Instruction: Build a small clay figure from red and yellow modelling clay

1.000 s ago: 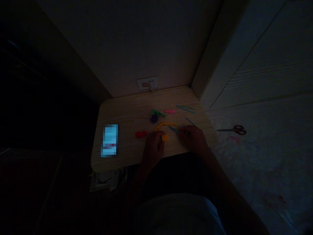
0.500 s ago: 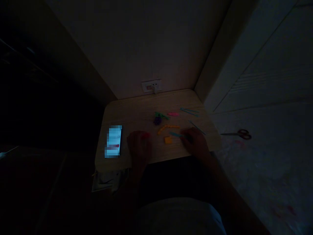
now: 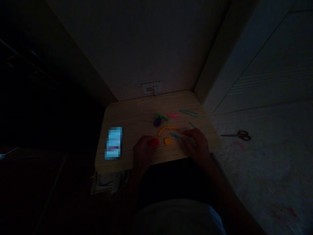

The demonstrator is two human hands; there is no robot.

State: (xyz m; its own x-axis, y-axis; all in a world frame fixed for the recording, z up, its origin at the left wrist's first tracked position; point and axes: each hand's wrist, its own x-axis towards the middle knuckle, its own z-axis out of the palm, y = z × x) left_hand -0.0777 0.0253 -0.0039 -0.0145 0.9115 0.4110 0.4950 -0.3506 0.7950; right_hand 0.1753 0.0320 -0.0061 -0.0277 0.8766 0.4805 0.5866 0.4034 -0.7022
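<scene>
In the dim head view, my left hand (image 3: 143, 150) pinches a red lump of what looks like modelling clay (image 3: 154, 142) over the small table. My right hand (image 3: 197, 145) is at the table's right front, its thumb and index finger apart around a pointed teal tool (image 3: 174, 135) that lies on the wood. Between the hands sits a yellow-orange square block (image 3: 168, 141). Just beyond it curves an orange segmented strip (image 3: 168, 127). A dark purple lump (image 3: 157, 122), a green piece (image 3: 161, 117) and a pink piece (image 3: 173, 115) lie farther back.
A lit phone (image 3: 113, 143) lies at the left of the wooden table (image 3: 132, 114). Thin teal sticks (image 3: 188, 113) are at the right back. Scissors (image 3: 236, 135) rest on the pale surface to the right. A wall socket (image 3: 151, 88) is behind the table.
My left hand has moved right with the red lump, closer to the yellow-orange block. My right hand's fingers have spread around the teal tool, which stays nearly in place.
</scene>
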